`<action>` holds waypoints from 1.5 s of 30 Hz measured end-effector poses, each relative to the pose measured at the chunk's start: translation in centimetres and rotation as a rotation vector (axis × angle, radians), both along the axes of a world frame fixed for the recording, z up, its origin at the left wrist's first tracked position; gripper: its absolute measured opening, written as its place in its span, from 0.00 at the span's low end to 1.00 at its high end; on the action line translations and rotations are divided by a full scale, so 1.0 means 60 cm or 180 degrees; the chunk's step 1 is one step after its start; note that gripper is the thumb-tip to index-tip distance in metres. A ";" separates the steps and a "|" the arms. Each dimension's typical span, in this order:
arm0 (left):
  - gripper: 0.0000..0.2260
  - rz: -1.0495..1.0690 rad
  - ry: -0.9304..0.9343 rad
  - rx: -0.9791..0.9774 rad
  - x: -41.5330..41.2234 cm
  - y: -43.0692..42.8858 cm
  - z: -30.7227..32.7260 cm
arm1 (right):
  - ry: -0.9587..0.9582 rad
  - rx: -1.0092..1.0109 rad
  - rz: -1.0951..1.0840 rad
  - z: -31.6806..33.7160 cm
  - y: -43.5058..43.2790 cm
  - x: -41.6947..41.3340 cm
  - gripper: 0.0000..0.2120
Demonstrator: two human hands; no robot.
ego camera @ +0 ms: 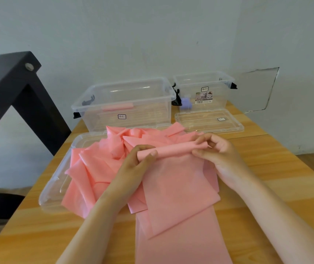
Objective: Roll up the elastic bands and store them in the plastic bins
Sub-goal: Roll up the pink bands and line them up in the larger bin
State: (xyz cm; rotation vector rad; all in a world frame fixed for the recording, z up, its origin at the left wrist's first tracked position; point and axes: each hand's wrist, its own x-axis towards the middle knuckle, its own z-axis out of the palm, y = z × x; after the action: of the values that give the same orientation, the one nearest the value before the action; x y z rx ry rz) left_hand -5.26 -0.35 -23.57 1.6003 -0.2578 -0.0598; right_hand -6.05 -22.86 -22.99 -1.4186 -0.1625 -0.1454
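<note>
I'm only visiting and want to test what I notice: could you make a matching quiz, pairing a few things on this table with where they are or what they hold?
Things:
1. large clear bin
2. small clear bin
3. left lid
4. half-rolled pink band

States:
A. gripped by the left hand and right hand
B. lies under the loose pink bands
C. holds a purple item
D. holds one rolled pink band

Pairs: 1-D, 2-C, 3-B, 4-A

Head-worn wide-angle view, facing forward and down, close above table (285,178)
</note>
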 end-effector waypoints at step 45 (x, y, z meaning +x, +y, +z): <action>0.08 0.0226 -0.0258 0.0206 0.003 0.000 0.001 | 0.0546 -0.0382 0.0073 -0.008 0.008 0.001 0.12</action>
State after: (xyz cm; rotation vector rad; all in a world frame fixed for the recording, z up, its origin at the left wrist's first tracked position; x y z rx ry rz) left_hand -5.07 -0.35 -23.49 1.6771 -0.2638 0.0519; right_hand -5.98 -22.39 -23.47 -1.5409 -0.0462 0.0055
